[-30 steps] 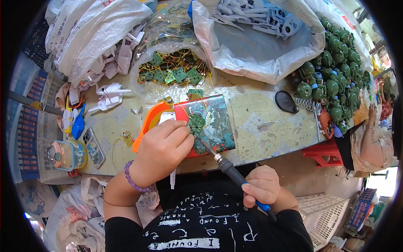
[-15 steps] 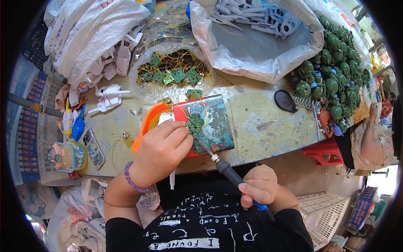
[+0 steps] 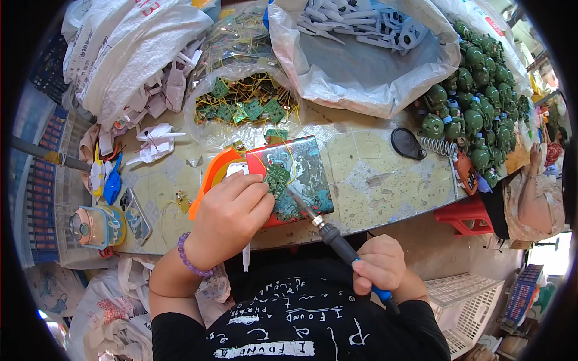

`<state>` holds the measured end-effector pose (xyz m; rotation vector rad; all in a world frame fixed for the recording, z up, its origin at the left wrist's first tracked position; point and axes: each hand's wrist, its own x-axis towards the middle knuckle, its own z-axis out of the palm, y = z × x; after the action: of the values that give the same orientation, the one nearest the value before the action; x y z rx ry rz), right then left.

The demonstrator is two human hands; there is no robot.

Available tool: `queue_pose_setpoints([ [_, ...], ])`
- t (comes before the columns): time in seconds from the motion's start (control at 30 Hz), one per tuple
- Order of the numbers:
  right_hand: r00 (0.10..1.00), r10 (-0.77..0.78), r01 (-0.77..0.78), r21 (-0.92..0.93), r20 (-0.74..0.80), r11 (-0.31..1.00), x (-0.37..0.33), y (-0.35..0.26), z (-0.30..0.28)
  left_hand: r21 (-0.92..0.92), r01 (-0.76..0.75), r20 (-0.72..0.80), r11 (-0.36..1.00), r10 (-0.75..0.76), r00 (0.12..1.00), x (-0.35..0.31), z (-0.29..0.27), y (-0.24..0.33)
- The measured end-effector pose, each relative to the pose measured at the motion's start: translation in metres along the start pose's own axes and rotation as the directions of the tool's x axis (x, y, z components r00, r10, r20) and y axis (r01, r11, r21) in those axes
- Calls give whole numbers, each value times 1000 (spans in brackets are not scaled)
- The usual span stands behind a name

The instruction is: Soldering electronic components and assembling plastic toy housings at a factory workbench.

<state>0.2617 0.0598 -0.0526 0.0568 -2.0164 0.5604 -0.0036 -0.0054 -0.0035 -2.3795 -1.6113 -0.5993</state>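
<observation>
My left hand (image 3: pixel 232 213) is closed, its fingertips pinching a small green circuit board (image 3: pixel 276 178) with a yellow wire. A white plastic piece (image 3: pixel 236 169) shows under and behind these fingers; whether the hand grips it too is hidden. Wrapped round the handle of a soldering iron (image 3: pixel 338 242), my right hand (image 3: pixel 382 265) stays near the table's front edge. The iron's tip points up and left, just right of the board and apparently apart from it. Below both lies a red and dark green patterned box (image 3: pixel 313 174). An orange curved holder (image 3: pixel 206 188) stands beside it.
A clear bag of wired circuit boards (image 3: pixel 241 111) lies behind the box. Farther back is an open white sack (image 3: pixel 361 96) of pale plastic parts. Green round parts (image 3: pixel 475 114) are heaped at right. A phone (image 3: pixel 136 215) and screwdrivers (image 3: pixel 112 180) lie left.
My right hand has drawn the soldering iron slightly right, so its tip has moved off the board's edge. My left hand still holds the board in nearly the same place.
</observation>
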Motion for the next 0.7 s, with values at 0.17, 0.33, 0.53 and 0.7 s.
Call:
queue_pose_setpoints([
  [0.17,960,-143,-127,-827,-242,548,-26,10,-39,-38,-5,-12,999,4,1000,4,-4,3],
  [0.33,377,147,-582,-111,-914,806,-1,20,-134,-20,1,4,1000,-1,1000,4,-7,4],
  [0.53,268,224,-800,-87,-937,594,0,8,-215,-58,9,-34,998,-11,999,-1,-1,2],
  [0.7,305,459,-875,-55,-835,482,-4,41,-203,-32,20,-12,999,-20,1000,-4,-3,2],
])
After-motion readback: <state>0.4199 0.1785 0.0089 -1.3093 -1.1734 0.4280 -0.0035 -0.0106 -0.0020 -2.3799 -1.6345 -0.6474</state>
